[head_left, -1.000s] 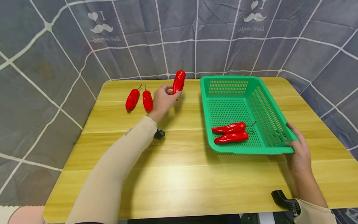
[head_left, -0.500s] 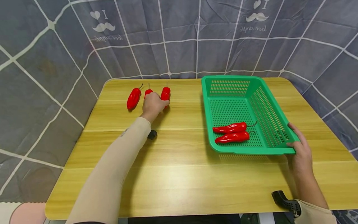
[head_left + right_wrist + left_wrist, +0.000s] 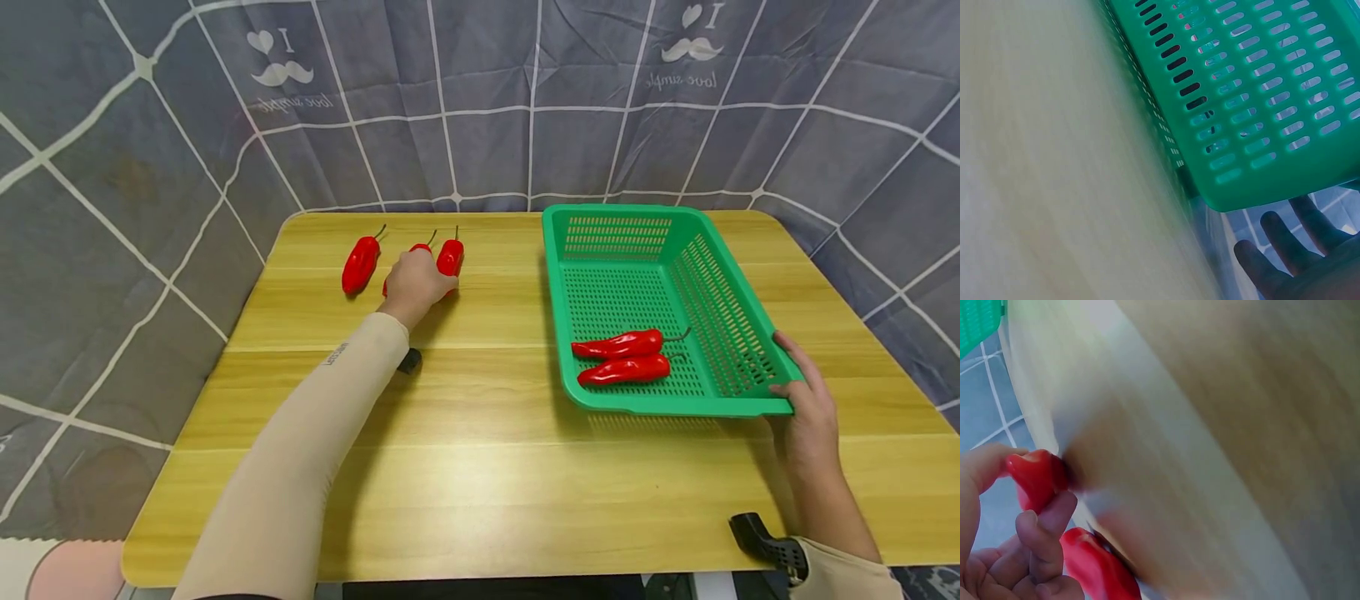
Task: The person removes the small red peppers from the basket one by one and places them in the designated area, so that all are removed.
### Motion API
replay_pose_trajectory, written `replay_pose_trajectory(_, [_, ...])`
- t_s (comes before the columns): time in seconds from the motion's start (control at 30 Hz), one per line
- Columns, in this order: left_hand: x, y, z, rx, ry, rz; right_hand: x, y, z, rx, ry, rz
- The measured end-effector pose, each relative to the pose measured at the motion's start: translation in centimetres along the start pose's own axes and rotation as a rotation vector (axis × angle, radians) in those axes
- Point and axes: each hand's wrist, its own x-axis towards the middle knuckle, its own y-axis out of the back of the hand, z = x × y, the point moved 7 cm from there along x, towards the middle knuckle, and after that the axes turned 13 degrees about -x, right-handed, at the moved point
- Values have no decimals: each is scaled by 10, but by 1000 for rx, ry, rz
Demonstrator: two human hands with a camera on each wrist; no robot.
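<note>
In the head view my left hand [image 3: 415,283] pinches a red chili pepper [image 3: 450,257] between thumb and fingers, low over the table's back left part. The left wrist view shows that pepper [image 3: 1038,478] between thumb and fingertips. A second red pepper [image 3: 422,247] is mostly hidden behind the hand; a third [image 3: 362,265] lies to its left. My right hand [image 3: 808,417] grips the front right corner of a green plastic basket [image 3: 675,406], thumb over the rim. Two red peppers [image 3: 618,343] lie side by side in the basket's front left part.
A light wooden table [image 3: 465,500] bears everything. Behind it and on both sides hangs a grey curtain [image 3: 480,75] with white lines. The basket's slotted side wall [image 3: 1247,94] fills much of the right wrist view.
My left hand has lowered its raised pepper leftward beside the other two, then shifted slightly right. The middle pepper now leans differently. My right hand stays on the basket.
</note>
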Motion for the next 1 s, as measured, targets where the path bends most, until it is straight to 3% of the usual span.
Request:
replay_pose_trajectory(0.2, [0, 1, 4, 88, -29, -28, 1, 0, 0, 33, 7, -3])
replay_pose_trajectory(0.33, [0, 4, 12, 202, -105, -25, 2, 1, 1, 30, -1, 5])
replay_pose_trajectory(0.47, [-1, 11, 27, 260, -210, 29, 2, 1, 0, 47, 6, -5])
replay_pose_trajectory(0.63, [-4, 22, 50, 180, -311, 91, 1, 1, 1, 41, 3, -2])
replay_pose_trajectory(0.77, [-8, 25, 65, 93, -386, 93, 1, 3, 2, 26, -4, 11])
replay_pose_trajectory(1.0, [-16, 32, 89, 24, -551, 115, 2, 5, 2, -82, -25, 55])
